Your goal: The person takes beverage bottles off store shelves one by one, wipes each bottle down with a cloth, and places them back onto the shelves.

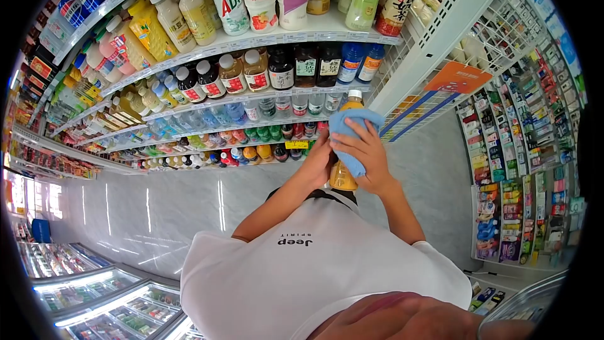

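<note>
An orange-yellow drink bottle [343, 178] with a white cap is held upright in front of my chest. My left hand [324, 157] grips the bottle's side, its fingers partly hidden behind the bottle and cloth. My right hand [367, 151] presses a light blue cloth [352, 119] around the bottle's upper and middle part. The cloth covers most of the bottle's label, leaving the cap and the lower end in sight.
Shelves [251, 38] packed with drink bottles stand ahead and to the left. A white wire-mesh rack end [434, 44] rises on the right. Further right are shelves of packaged goods [503, 214]. Glass-topped freezers [119, 302] sit at lower left, on grey floor [176, 208].
</note>
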Demonstrator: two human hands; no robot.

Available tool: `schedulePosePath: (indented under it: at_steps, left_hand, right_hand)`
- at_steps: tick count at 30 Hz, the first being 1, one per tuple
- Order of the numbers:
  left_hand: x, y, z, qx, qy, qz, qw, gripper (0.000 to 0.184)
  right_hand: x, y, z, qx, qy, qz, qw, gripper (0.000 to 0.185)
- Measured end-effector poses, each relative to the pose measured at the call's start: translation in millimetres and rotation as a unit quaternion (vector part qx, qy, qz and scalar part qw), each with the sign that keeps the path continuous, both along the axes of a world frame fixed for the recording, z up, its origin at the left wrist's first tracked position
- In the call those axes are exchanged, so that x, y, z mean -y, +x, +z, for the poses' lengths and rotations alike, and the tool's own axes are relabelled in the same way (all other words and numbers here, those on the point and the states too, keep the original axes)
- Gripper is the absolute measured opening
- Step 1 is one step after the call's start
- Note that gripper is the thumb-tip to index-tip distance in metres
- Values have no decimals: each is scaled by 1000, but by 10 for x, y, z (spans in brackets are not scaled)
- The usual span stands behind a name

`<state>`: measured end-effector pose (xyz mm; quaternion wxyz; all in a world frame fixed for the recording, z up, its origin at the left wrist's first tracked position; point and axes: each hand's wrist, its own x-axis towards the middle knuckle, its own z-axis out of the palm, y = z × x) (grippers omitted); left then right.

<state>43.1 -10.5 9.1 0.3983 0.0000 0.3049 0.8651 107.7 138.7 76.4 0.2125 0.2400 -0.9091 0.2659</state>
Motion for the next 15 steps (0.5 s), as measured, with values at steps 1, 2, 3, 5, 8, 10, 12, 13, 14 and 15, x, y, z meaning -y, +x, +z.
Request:
schedulePosePath:
  at_steps: [1, 2, 3, 5, 8, 10, 12, 13, 14, 15]
  left_hand:
    - [16, -18, 14, -5, -18, 6, 1000, 36]
    - [28, -44, 23, -10, -37, 13, 999, 34]
    - [24, -92, -120, -15, -3, 14, 1000, 30]
    - [-23, -212, -245, -10, 8, -5, 1000, 30]
    - [54, -187, 64, 14, 42, -34, 998, 41]
    - [76, -168, 106, -4, 30, -55, 998, 48]
    - [98, -113, 220, 66, 31, -79, 994, 51]
    - [105, -93, 257, 101, 31, -91, 990, 53]
    - [66, -55, 240, 83, -27, -68, 994, 66]
    - [55, -27, 234, 64, -5, -57, 996, 63]
  right_hand:
    - [-8, 31, -55, 13, -5, 11, 1000, 42]
    - [-3, 74, -58, 26, -10, 32, 999, 43]
    - [9, 135, -63, 42, -16, 53, 998, 44]
    - [38, 248, -138, 74, -16, 106, 991, 47]
    - [121, 390, -250, 62, -10, 126, 990, 47]
    - [91, 380, -263, 41, -15, 96, 994, 44]
    - [69, 335, -269, 21, -30, 57, 998, 42]
    - [59, 291, -264, 9, -42, 32, 999, 41]
    - [40, 251, -258, 0, -54, 6, 999, 40]
    - [-2, 214, -216, -2, -66, 6, 998, 40]
